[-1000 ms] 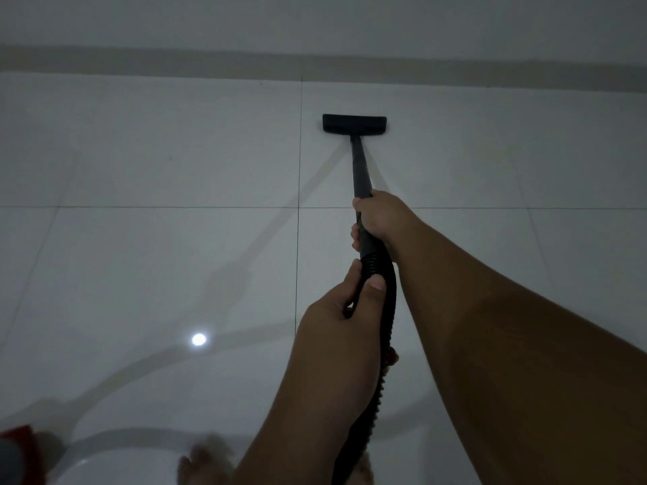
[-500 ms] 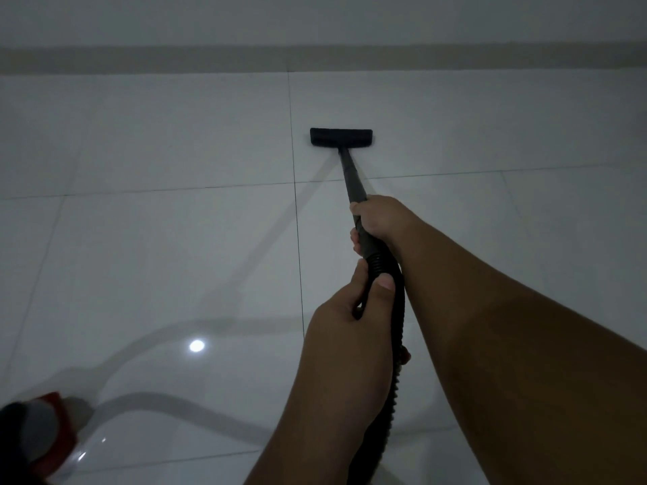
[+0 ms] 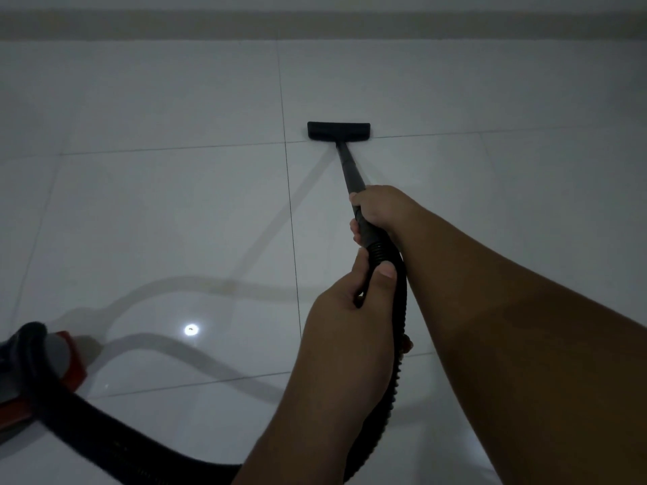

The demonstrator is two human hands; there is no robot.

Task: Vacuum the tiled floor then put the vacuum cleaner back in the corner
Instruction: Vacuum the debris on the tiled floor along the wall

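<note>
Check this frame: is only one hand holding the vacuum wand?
No. The right hand grips the wand further forward, and the left hand grips the ribbed hose just behind it.

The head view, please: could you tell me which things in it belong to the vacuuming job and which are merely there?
Belongs to the job:
- floor nozzle
- wand, held by the right hand
- ribbed hose, held by the left hand
- red vacuum body
- tiled floor

Merely there:
- skirting strip
- light reflection
</note>
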